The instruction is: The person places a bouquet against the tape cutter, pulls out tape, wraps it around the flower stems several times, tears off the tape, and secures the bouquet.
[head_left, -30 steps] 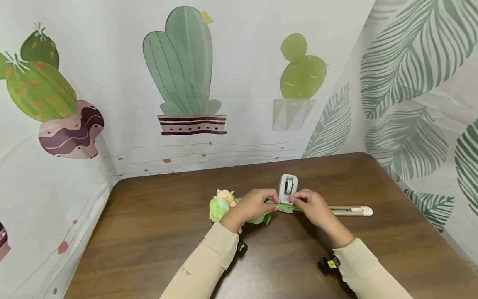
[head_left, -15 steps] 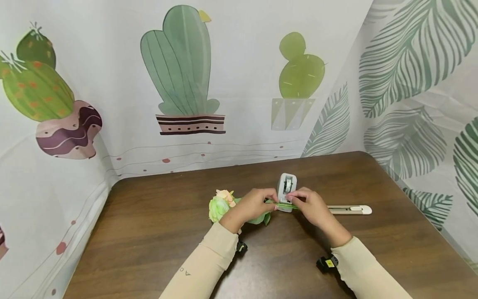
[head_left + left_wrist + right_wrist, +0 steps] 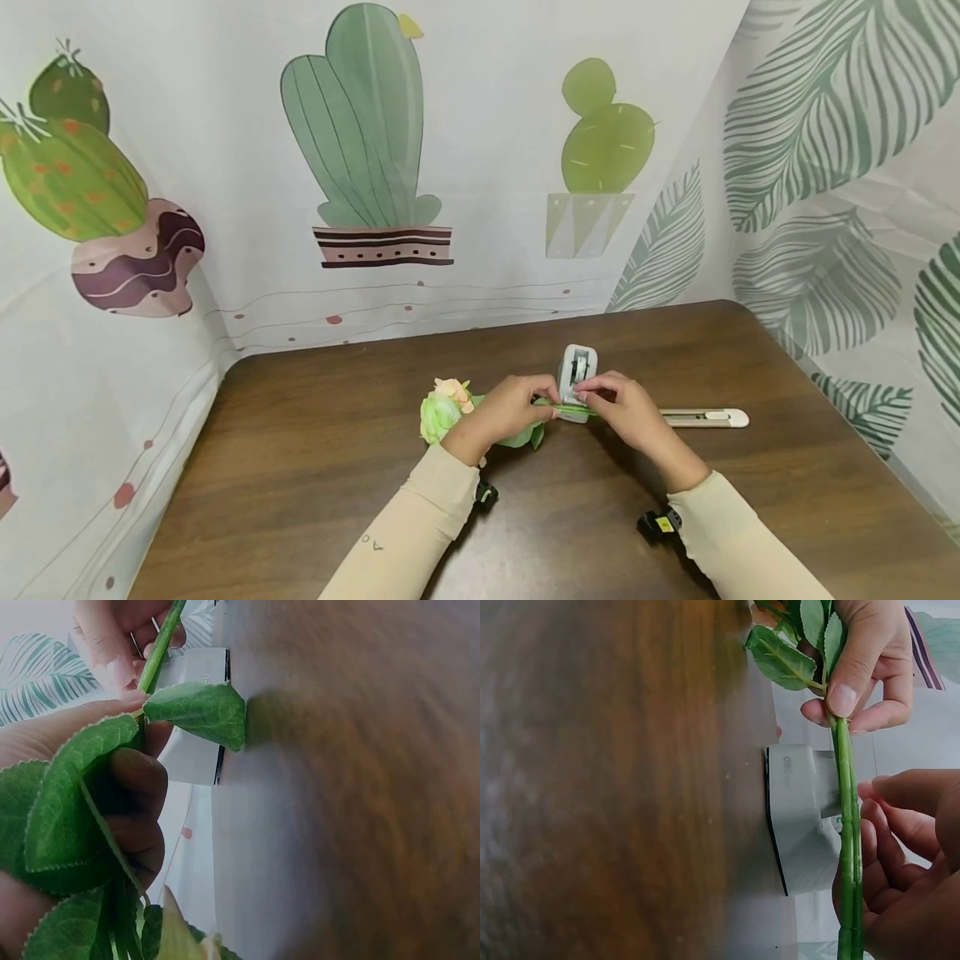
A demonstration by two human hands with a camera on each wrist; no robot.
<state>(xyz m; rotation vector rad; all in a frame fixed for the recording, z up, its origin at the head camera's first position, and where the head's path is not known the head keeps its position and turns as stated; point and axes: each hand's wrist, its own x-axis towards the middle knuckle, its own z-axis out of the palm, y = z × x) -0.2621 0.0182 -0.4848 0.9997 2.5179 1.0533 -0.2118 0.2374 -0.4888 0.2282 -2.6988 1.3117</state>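
My left hand [image 3: 512,412] pinches two green flower stems [image 3: 847,847] between thumb and fingers, just below the leaves [image 3: 199,712]. The blooms [image 3: 441,417], pale green and peach, stick out to the left past the wrist. The bare stems run rightward in front of a light grey tape dispenser [image 3: 567,379]. At the dispenser's near end, my right hand [image 3: 633,417] has thumb and forefinger tips together, at the end of its clear tape; the tape itself hardly shows. In the right wrist view, the stems pass in front of the right hand's curled fingers.
A utility knife [image 3: 705,418] with a white end lies to the right, partly hidden behind the right hand. The brown wooden table [image 3: 337,500] meets a cactus-and-leaf printed cloth [image 3: 495,167] at its back edge. Black wrist cameras [image 3: 660,525] hang under both sleeves.
The right thumb and forefinger have shifted slightly up and left along the dispenser. The left hand keeps its grip on the stems in about the same place.
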